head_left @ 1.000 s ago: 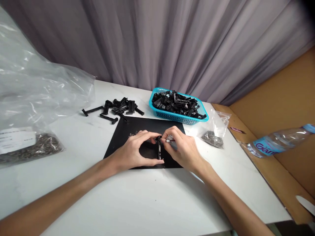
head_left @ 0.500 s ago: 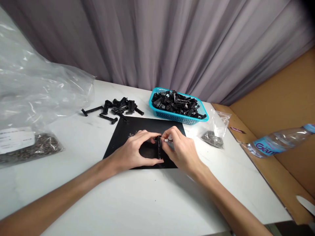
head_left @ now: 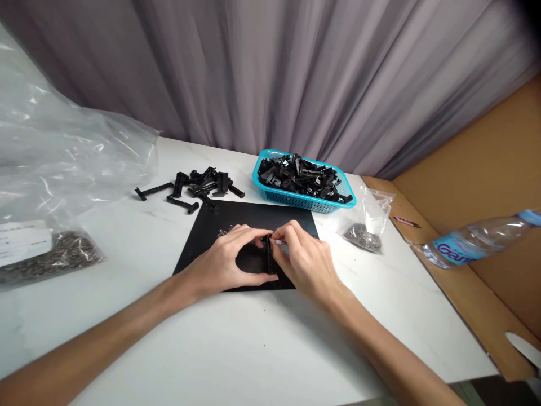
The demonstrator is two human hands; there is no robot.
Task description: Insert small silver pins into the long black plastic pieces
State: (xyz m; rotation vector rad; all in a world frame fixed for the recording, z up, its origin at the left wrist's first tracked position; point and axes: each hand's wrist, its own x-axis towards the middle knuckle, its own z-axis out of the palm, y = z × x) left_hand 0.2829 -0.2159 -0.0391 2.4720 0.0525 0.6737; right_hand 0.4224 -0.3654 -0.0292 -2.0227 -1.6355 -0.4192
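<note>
My left hand (head_left: 224, 256) grips a narrow black plastic part (head_left: 269, 260) between thumb and fingertips, one end near the thumb and the other near the fingers. Against the far end of this part, my right hand (head_left: 306, 259) is closed in a pinch. A small whitish piece (head_left: 279, 242) shows at its fingers; its kind is too small to make out. Both hands are over a black mat (head_left: 253, 214). Small shiny metal pieces (head_left: 223, 232) lie on the mat behind my left hand.
Loose black plastic parts (head_left: 207, 183) lie behind the mat, beside a turquoise basket (head_left: 304, 202) full of similar ones. Bags of small metal pieces lie left (head_left: 71, 254) and right (head_left: 364, 237). A plastic bottle (head_left: 469, 242) and a pink pen-like item (head_left: 406, 222) are on cardboard at right.
My right hand has moved slightly left, closer against the black part, and the whitish piece now meets or nearly meets it. The left hand keeps its grip. The view has shifted a little.
</note>
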